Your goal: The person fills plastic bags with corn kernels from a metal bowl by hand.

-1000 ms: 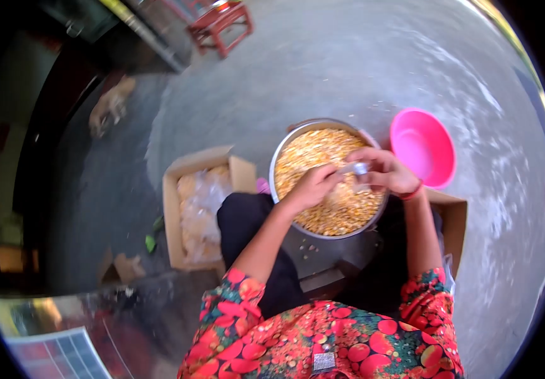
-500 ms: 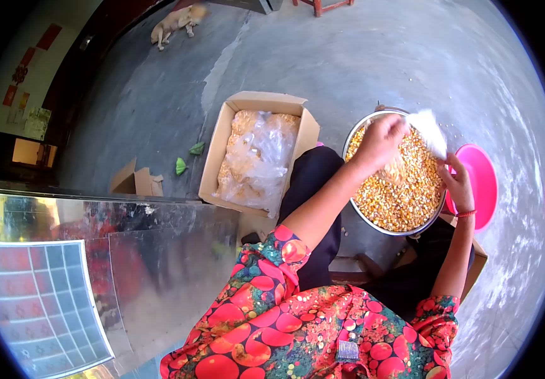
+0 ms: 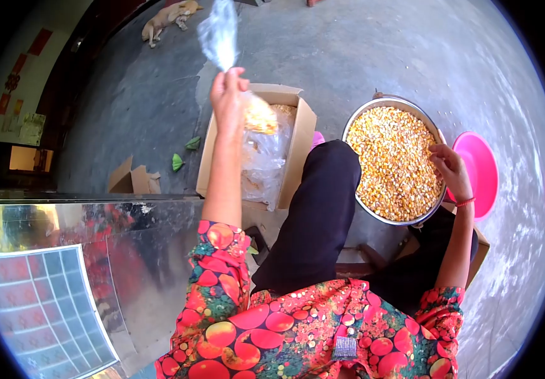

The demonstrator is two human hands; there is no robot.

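Note:
My left hand [image 3: 227, 101] is raised over the open cardboard box [image 3: 304, 139], closed on the neck of a clear plastic bag [image 3: 219, 35]. The bag's loose top stands up above my fingers. Its lower part, full of yellow corn kernels [image 3: 260, 117], hangs beside my hand over the box. Inside the box lie more clear bags of kernels. At the right rim of a round metal basin [image 3: 350, 120] is my right hand [image 3: 452, 170], its fingers loosely bent and apart, with nothing visible in them. Corn kernels [image 3: 395, 164] fill the basin.
A pink plastic basin [image 3: 484, 174] stands right of the metal one. Green leafy bits [image 3: 177, 162] and a small open carton [image 3: 135, 179] are on the floor at left. A dog [image 3: 168, 22] lies farther back. A shiny metal panel [image 3: 152, 271] rises at lower left.
My left hand has swung left with the bag, from above the metal basin to above the cardboard box. My right hand has let go of the bag and stays by the basin's right rim.

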